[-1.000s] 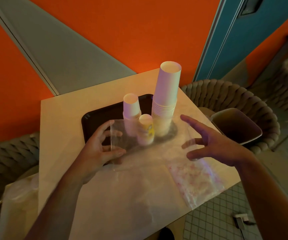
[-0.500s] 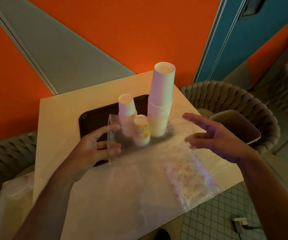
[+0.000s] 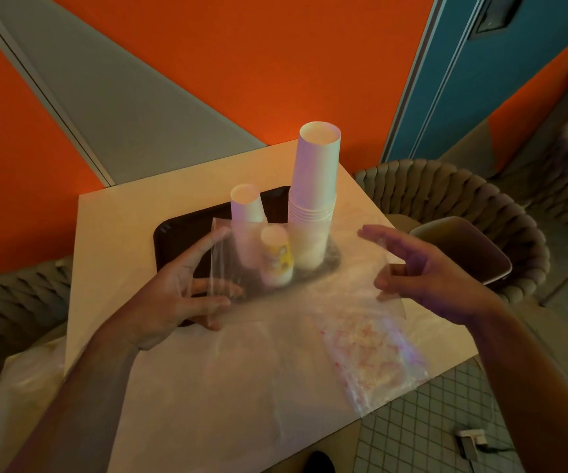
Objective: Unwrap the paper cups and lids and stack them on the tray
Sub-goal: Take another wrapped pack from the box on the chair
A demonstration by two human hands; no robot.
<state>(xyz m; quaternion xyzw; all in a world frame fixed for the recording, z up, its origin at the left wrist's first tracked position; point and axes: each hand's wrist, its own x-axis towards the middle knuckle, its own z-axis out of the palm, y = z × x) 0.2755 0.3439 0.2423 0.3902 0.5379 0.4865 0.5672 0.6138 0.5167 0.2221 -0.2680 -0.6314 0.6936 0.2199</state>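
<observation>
We hold the clear wrapper (image 3: 296, 295) stretched between our left hand (image 3: 177, 295) and right hand (image 3: 426, 278), fingers spread; three cup stacks (image 3: 313, 199) already stand on the tray (image 3: 180, 240) beyond our fingers, no lids visible.

Three stacks of paper cups up on one dark tray (image 3: 173, 233): the tall stack (image 3: 315, 196), the medium stack (image 3: 246, 213) and the short yellow-printed stack (image 3: 277, 256). Cups per stack can't be counted, though about seven rims show on the tall one. One clear plastic wrapper (image 3: 275, 336), one table (image 3: 112, 233), two hands, left hand (image 3: 173, 295) and right hand (image 3: 426, 278). Two woven chairs, one (image 3: 446, 189) at right, one (image 3: 13, 302) at left.
</observation>
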